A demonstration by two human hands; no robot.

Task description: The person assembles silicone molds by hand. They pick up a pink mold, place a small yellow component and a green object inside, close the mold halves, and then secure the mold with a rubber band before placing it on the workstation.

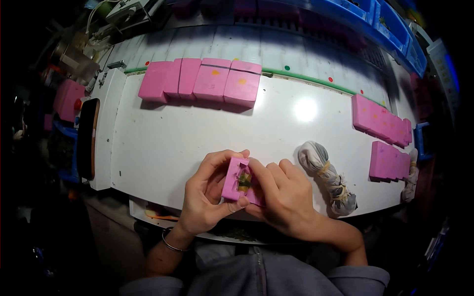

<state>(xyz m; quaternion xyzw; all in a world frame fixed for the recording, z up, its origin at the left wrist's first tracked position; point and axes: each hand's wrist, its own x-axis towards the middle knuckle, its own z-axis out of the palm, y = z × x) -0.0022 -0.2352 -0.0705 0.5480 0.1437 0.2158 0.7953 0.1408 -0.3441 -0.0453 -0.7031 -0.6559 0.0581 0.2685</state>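
Both hands together, clamped on one small pink block [230, 186], near table edge, slightly below picture centre. Clock is about that block, 12 = away from the person. Left hand [200, 200] grips its 9 o'clock side, thumb at the lower edge, fingers at the top; right hand [289, 202] pinches its 3 o'clock side, fingertips partly hidden. Block's hollowed face is up, yellow-green piece [244, 181] inside. White table [158, 140]: row of four larger pink blocks [210, 81] at 11, some dark-banded; one row of pink pieces [377, 121] at 2, shorter row [385, 162] at 3. Tied grey-white cloth bundle [323, 172] at 3, just beside right hand. Dark phone-like slab [88, 140] between 9 and 10. Blue trays [363, 19] between 1 and 2.
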